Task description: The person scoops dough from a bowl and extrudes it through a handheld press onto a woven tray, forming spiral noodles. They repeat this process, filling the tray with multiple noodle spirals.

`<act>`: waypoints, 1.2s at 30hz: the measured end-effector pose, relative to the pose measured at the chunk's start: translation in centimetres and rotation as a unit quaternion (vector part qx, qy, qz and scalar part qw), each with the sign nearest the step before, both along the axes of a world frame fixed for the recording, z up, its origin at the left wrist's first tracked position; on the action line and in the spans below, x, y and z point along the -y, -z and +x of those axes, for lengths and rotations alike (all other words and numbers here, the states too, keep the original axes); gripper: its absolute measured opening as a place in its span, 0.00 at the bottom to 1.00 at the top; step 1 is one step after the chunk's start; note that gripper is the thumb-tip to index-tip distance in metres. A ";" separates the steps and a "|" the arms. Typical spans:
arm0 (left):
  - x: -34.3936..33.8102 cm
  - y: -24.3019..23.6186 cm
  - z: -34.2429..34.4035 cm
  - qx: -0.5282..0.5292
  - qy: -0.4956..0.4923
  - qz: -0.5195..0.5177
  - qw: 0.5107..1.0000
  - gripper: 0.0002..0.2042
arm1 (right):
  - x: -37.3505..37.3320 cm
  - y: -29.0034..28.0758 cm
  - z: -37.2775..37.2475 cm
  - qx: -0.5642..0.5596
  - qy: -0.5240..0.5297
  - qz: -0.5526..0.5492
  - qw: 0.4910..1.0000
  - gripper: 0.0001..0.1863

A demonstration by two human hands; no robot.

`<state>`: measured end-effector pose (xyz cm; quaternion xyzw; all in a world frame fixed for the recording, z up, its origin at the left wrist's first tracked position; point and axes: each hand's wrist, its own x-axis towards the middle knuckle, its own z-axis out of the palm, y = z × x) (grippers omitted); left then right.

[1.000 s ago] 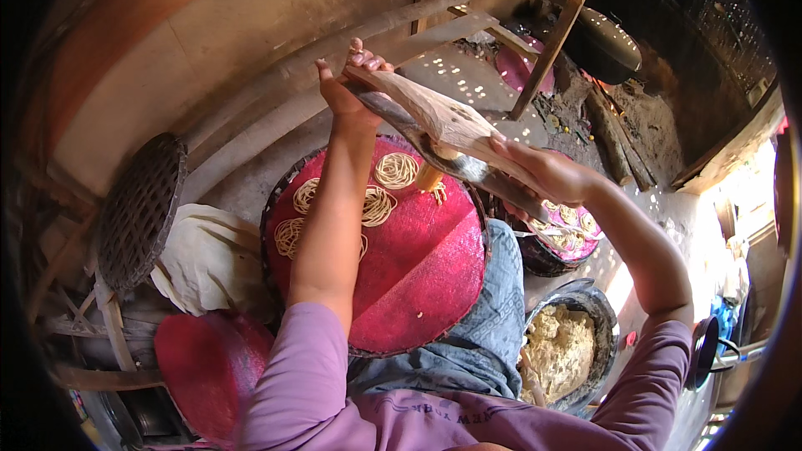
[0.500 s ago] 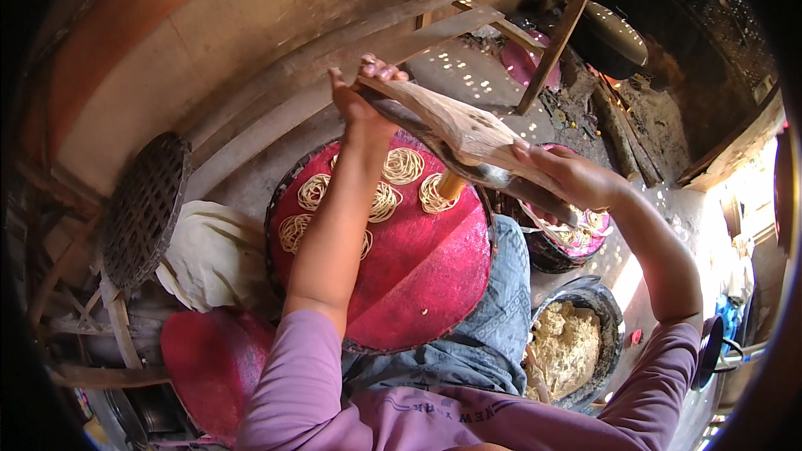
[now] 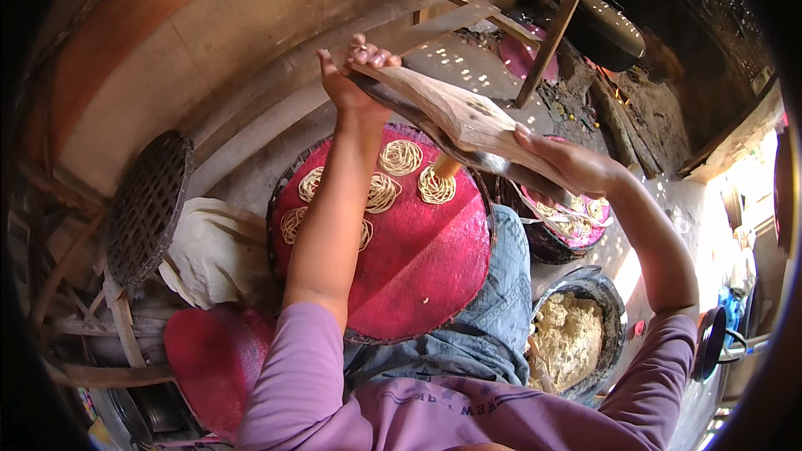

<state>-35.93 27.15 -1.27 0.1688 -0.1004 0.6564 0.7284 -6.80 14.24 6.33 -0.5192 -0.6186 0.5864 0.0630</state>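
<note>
My left hand [image 3: 359, 79] grips the upper-left end of a long wooden press [image 3: 455, 113] made of a pale upper lever and a darker lower bar. My right hand [image 3: 568, 167] is wrapped round its right end. A yellow cylinder [image 3: 444, 165] hangs under the middle of the press, directly over a coil of thin noodle strands [image 3: 437, 187]. Several similar coils [image 3: 400, 156] lie on a large round red tray [image 3: 401, 276] over my lap. My left forearm crosses the tray and hides part of it.
A smaller basket [image 3: 551, 238] of coils stands at right, above a tub of dough [image 3: 566, 334]. A woven disc [image 3: 146, 205], a cream cloth [image 3: 209, 255] and a red round tray [image 3: 213, 355] sit at left. Wooden rails line the wall; a dark wok [image 3: 610, 33] sits over firewood upper right.
Under the cylinder, the few strands seen a second ago have grown into a full coil. Both hands keep their grip on the press, with slight shifts in position.
</note>
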 end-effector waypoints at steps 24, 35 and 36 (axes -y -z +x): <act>6.4 -0.3 2.5 -0.027 -0.055 -0.103 0.993 0.33 | 6.9 -1.9 -0.5 0.098 0.059 0.047 0.992 0.39; 4.2 2.9 3.9 -0.032 -0.017 -0.133 0.991 0.34 | 5.3 2.5 1.0 0.096 0.064 0.083 0.990 0.37; 4.3 2.6 3.6 -0.040 -0.021 -0.126 0.991 0.34 | 5.2 2.7 0.7 0.086 0.057 0.080 0.991 0.37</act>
